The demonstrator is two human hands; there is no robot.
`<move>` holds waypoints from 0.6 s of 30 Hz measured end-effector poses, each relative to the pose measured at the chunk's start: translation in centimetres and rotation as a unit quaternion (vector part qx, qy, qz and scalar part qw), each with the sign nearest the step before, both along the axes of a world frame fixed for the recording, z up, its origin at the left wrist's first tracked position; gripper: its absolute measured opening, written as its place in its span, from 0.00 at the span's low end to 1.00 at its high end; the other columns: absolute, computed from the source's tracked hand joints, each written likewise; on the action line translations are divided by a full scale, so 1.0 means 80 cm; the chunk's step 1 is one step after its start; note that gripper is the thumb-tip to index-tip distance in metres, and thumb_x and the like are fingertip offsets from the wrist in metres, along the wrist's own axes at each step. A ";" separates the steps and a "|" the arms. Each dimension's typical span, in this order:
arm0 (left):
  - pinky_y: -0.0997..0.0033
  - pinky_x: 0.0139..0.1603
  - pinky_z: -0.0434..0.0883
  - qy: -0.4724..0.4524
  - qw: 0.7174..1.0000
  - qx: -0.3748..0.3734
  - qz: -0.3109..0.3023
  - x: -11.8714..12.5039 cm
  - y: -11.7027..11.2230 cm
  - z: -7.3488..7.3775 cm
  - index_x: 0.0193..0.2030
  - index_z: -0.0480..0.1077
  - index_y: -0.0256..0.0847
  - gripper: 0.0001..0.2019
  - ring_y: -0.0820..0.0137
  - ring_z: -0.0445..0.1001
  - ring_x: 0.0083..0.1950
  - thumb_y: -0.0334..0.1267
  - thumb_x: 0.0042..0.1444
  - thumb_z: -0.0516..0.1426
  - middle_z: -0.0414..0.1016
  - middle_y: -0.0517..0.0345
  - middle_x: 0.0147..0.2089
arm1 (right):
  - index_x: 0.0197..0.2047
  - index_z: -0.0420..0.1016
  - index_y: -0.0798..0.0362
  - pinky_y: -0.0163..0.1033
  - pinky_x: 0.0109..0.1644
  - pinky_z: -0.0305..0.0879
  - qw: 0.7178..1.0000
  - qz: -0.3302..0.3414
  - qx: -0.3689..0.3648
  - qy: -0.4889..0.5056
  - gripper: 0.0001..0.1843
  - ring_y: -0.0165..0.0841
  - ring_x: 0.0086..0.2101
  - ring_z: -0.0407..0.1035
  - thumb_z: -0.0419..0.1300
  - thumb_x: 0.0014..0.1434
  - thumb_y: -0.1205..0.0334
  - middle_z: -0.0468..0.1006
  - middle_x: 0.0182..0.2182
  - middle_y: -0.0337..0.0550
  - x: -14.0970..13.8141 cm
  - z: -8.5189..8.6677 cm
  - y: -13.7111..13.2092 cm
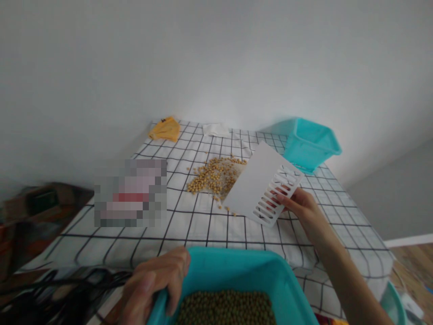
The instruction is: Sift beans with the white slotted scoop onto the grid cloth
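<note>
Two bare hands in view, both holding something.

Left hand [154, 282]: fingers [174, 284] curled together over the near-left rim of a teal plastic basin [243, 266], thumb outside the wall, fingertips hooked inside. Likely a steadying grip, as the basin sits at the very near edge of the table. Just past the fingertips, inside the basin, lies a bed of small round olive-green beans [226, 309].

Right hand [301, 205]: pinches a white flat plastic board [250, 183] by its slotted end. Thumb on the near face, the other fingers [280, 187] behind, showing reddish through the slots. Board is tilted, with its plain solid end away from the fingers and at the pile of loose tan soybeans [214, 176]. Holding the slotted end probably keeps the solid end free on the bean side. A few stray soybeans lie under the board's lower edge, between the fingers and the pile. I can't tell whether the board touches the cloth.

Everything rests on a white tablecloth with a black grid [203, 225]. Beyond the right fingers, at the far right corner, is a second teal plastic basket [309, 142], tipped, contents not visible. Far beyond the pile are a crumpled yellow cloth [165, 129] and a white folded tissue [215, 129], well apart from both hands. Left of the pile is a blurred-out block [130, 192], unreadable. Just left of the left fingers, dark tangled cables [67, 289] hang off the table edge.
</note>
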State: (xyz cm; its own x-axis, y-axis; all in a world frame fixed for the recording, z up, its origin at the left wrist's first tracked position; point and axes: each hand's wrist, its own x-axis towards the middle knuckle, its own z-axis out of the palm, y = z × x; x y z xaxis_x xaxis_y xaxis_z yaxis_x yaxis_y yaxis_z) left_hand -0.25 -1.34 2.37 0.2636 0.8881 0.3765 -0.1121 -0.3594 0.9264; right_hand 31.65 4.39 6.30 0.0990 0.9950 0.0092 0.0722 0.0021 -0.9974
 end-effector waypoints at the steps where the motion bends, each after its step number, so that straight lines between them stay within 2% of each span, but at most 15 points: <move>1: 0.62 0.29 0.63 -0.001 1.000 0.003 0.002 0.001 0.000 0.001 0.17 0.61 0.43 0.32 0.66 0.60 0.21 0.53 0.71 0.41 0.60 0.59 0.14 | 0.40 0.82 0.52 0.44 0.38 0.77 1.000 0.005 -0.002 0.002 0.18 0.42 0.35 0.81 0.72 0.53 0.47 0.87 0.37 0.48 -0.002 0.000 0.001; 7: 0.64 0.28 0.63 -0.014 1.000 0.010 0.026 0.009 0.002 0.010 0.15 0.61 0.42 0.34 0.68 0.61 0.19 0.54 0.71 0.42 0.62 0.60 0.13 | 0.42 0.83 0.51 0.42 0.36 0.76 1.000 0.014 -0.004 -0.003 0.17 0.42 0.36 0.81 0.71 0.54 0.49 0.87 0.38 0.49 -0.006 -0.001 0.002; 18: 0.64 0.27 0.64 -0.009 0.999 0.025 0.025 0.012 0.003 0.018 0.14 0.63 0.43 0.35 0.67 0.61 0.19 0.54 0.73 0.41 0.63 0.59 0.13 | 0.43 0.83 0.50 0.47 0.43 0.79 0.998 0.062 -0.015 0.020 0.17 0.43 0.39 0.82 0.72 0.54 0.49 0.87 0.42 0.49 -0.011 -0.002 0.001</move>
State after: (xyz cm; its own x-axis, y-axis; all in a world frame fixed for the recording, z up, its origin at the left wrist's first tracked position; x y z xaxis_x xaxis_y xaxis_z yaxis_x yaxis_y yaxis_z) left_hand 0.70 -1.09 3.79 0.2127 0.8800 0.4248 -0.1092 -0.4106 0.9053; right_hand 30.77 4.44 6.16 -0.0245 0.9995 -0.0218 0.0328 -0.0210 -0.9992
